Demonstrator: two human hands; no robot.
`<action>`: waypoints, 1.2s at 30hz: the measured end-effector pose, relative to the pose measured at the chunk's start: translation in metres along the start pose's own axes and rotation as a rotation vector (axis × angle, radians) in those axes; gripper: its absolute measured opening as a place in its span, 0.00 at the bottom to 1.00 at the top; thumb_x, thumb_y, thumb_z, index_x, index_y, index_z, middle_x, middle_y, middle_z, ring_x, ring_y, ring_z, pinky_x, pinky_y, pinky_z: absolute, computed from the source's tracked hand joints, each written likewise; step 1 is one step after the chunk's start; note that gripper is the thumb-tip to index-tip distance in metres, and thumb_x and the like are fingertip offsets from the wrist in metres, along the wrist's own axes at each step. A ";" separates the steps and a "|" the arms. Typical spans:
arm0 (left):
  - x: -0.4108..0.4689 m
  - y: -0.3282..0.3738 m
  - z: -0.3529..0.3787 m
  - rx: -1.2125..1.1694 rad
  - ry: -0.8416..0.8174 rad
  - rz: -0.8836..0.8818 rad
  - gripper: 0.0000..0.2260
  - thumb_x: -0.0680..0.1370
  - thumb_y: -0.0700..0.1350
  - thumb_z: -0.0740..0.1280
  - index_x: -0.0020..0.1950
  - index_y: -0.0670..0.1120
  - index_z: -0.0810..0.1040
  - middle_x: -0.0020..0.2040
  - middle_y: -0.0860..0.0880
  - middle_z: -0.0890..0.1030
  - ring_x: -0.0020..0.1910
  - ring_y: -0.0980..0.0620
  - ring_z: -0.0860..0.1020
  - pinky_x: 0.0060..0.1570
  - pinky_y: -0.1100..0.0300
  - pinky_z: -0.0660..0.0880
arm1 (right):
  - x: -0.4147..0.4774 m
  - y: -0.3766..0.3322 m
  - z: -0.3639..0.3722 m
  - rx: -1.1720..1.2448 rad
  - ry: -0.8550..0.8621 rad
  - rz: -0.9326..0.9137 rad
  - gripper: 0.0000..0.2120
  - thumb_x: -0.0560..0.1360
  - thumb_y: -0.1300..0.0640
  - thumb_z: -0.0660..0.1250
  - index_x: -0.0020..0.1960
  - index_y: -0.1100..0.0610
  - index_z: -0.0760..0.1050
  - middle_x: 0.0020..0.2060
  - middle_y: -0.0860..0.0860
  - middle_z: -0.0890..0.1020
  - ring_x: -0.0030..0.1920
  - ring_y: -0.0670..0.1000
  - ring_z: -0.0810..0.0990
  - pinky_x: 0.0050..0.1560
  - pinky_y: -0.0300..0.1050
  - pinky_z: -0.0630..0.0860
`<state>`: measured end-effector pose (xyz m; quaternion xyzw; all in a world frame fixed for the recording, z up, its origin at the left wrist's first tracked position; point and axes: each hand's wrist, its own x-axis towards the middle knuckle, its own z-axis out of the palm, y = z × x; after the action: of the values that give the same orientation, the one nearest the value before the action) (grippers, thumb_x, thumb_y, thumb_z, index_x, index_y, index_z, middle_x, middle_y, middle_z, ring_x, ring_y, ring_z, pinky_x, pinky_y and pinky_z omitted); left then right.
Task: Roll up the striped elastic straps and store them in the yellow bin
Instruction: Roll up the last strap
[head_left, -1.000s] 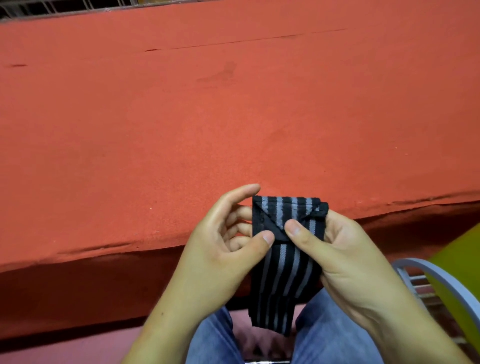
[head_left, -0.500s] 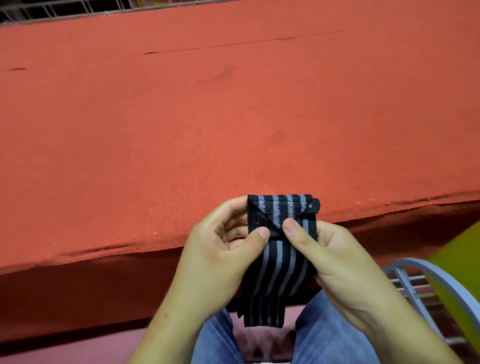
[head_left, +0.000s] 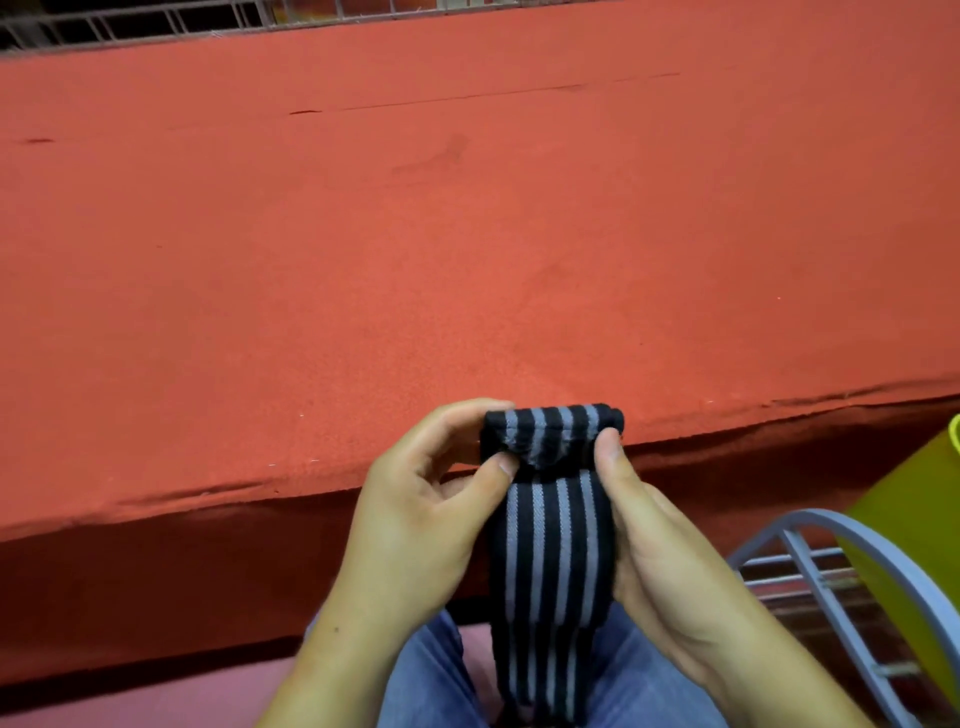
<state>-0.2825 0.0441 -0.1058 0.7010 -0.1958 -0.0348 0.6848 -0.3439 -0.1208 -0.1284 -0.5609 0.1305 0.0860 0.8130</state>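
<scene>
Strap (head_left: 553, 545) pinched at its rolled top between left hand (head_left: 415, 525) and right hand (head_left: 670, 561), both thumbs on the roll. Long axis straight down from the hands, tail hanging loose below. Yellow bin (head_left: 924, 545) out beyond the right hand, the nearer one.

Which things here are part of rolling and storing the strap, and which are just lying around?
In the job: striped strap, left hand, right hand, yellow bin.
Just there: red surface, grey metal frame, wire grid at the far edge.
</scene>
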 end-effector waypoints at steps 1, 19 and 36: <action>-0.002 -0.002 -0.001 0.012 0.008 0.004 0.15 0.77 0.32 0.73 0.55 0.51 0.84 0.53 0.54 0.87 0.54 0.56 0.85 0.52 0.67 0.78 | -0.002 0.001 0.002 0.020 -0.002 0.002 0.33 0.74 0.32 0.58 0.62 0.54 0.84 0.58 0.54 0.88 0.62 0.51 0.86 0.71 0.56 0.75; -0.059 -0.033 -0.010 -0.032 0.016 -0.195 0.13 0.82 0.37 0.67 0.57 0.53 0.86 0.55 0.54 0.87 0.58 0.55 0.84 0.56 0.61 0.80 | -0.024 0.056 0.007 -0.052 0.143 -0.150 0.22 0.75 0.43 0.70 0.60 0.57 0.86 0.55 0.59 0.88 0.59 0.60 0.87 0.65 0.60 0.80; -0.085 -0.025 -0.009 -0.115 -0.059 -0.178 0.13 0.79 0.38 0.73 0.63 0.46 0.83 0.57 0.51 0.87 0.58 0.53 0.84 0.57 0.65 0.78 | -0.040 0.071 0.013 -0.096 0.128 -0.256 0.17 0.79 0.50 0.70 0.64 0.57 0.83 0.57 0.57 0.88 0.61 0.58 0.86 0.69 0.61 0.77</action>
<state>-0.3517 0.0800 -0.1487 0.6739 -0.1504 -0.1274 0.7120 -0.4006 -0.0829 -0.1743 -0.6157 0.1050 -0.0480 0.7795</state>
